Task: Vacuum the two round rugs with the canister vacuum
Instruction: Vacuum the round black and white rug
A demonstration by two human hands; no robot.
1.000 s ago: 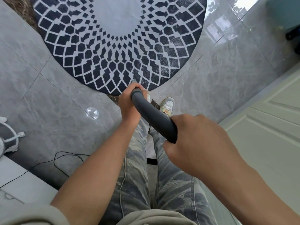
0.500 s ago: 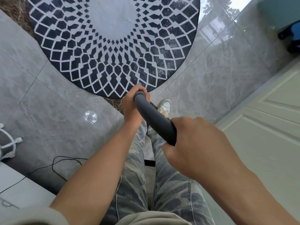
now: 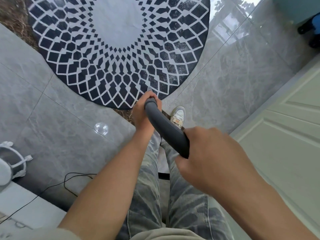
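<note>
A round black-and-white patterned rug (image 3: 119, 54) lies on the grey tiled floor in front of me. Both hands hold the dark grey vacuum handle (image 3: 166, 129). My left hand (image 3: 142, 112) grips its far end, just over the rug's near edge. My right hand (image 3: 207, 156) grips the near end, close to my body. The wand below my left hand and the nozzle are hidden, apart from a small grey tip (image 3: 149, 89). A brown rug edge (image 3: 14, 18) shows at the top left.
A white panelled door (image 3: 285, 135) fills the right side. A white appliance (image 3: 10, 161) and a thin black cord (image 3: 69, 181) lie at the left. My white shoe (image 3: 178, 116) stands by the rug. A blue wheeled object (image 3: 311, 32) sits at the top right.
The view has drifted slightly, and the rug sits a little lower and further left. My left hand with the handle's far end has edged forward towards the rug's edge. Both grips are unchanged.
</note>
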